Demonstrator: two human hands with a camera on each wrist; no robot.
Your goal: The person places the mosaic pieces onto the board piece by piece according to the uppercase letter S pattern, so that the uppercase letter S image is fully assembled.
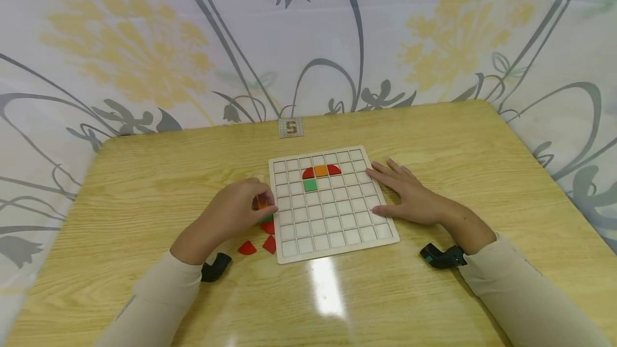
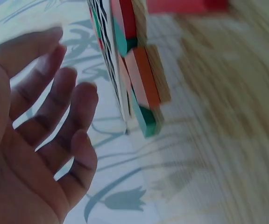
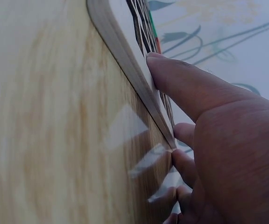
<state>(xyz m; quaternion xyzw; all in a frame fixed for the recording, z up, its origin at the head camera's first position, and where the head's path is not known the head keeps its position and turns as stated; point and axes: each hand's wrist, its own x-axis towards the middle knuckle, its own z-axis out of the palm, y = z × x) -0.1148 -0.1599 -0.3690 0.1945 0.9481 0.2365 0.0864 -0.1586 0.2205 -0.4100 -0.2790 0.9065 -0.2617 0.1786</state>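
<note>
A pale grid board (image 1: 313, 229) lies on the table. In its upper cells sit a green square (image 1: 310, 185), an orange square (image 1: 321, 171) and two red rounded pieces (image 1: 333, 170). My left hand (image 1: 241, 202) hovers over a small pile at the board's left edge, fingers loosely curved. The left wrist view shows no piece in that hand; orange (image 2: 143, 77), green (image 2: 145, 119) and red pieces lie beyond its fingertips. My right hand (image 1: 405, 191) rests on the board's right edge, fingers spread, thumb on the rim (image 3: 125, 65).
A red quarter-round piece (image 1: 247, 248) and a red square (image 1: 270, 244) lie left of the board's lower corner. Behind the board, a small patterned card (image 1: 291, 127) lies near the table's back edge, before a flowered cloth (image 1: 308, 31). Black devices sit at both wrists.
</note>
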